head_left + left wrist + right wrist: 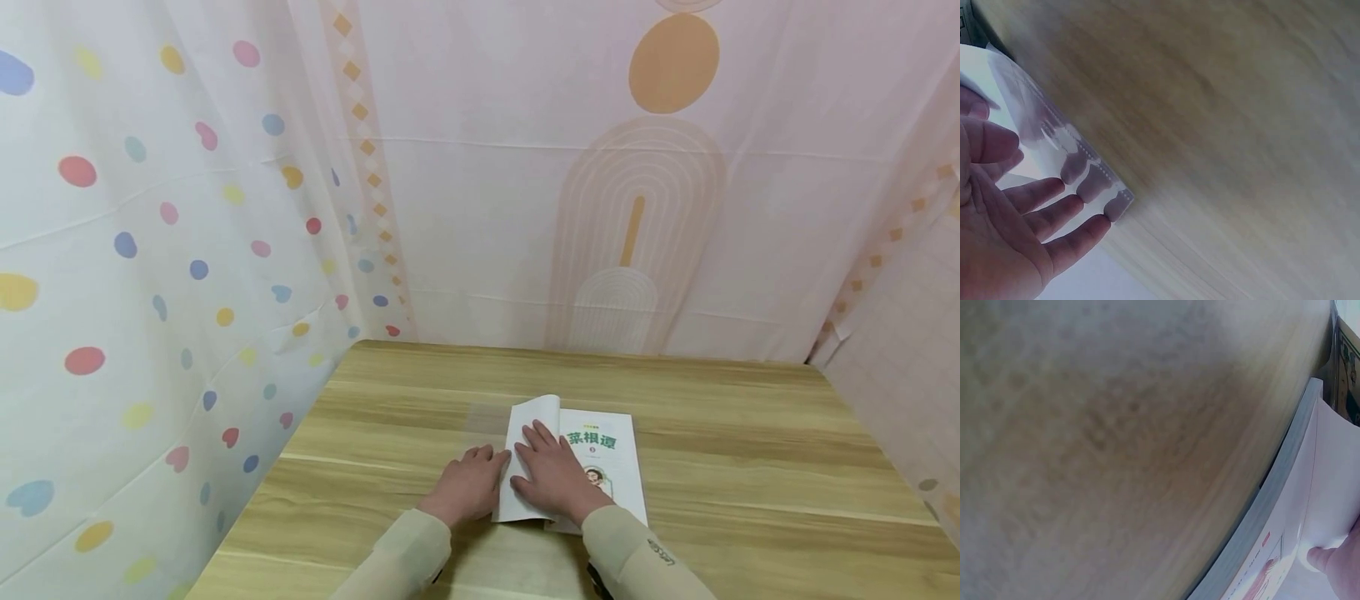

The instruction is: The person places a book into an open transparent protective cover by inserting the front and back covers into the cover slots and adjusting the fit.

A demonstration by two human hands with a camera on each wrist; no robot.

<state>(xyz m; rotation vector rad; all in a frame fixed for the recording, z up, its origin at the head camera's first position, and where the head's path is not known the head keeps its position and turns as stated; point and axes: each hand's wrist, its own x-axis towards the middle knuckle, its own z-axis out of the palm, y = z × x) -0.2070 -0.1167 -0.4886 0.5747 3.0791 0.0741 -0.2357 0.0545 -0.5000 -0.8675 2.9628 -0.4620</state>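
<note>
A paperback book (pixel 617 467) lies with its front cover (pixel 525 500) turned over to the left, its white inner side up. The title page on the right shows green characters and a small drawn figure. My right hand (pixel 553 475) presses on the turned cover with spread fingers; its thumb (pixel 1329 559) touches the cover in the right wrist view. My left hand (pixel 467 485) is at the cover's left edge. In the left wrist view, its fairly straight fingers (pixel 1079 240) touch a clear plastic film (pixel 1100 178) with a dotted edge, which reflects them.
The book lies on a wood-grain table (pixel 750 467). Clear film (pixel 483 421) sticks out left of the cover onto the table. A dotted curtain (pixel 187 250) hangs on the left and a patterned one (pixel 480 208) behind the table.
</note>
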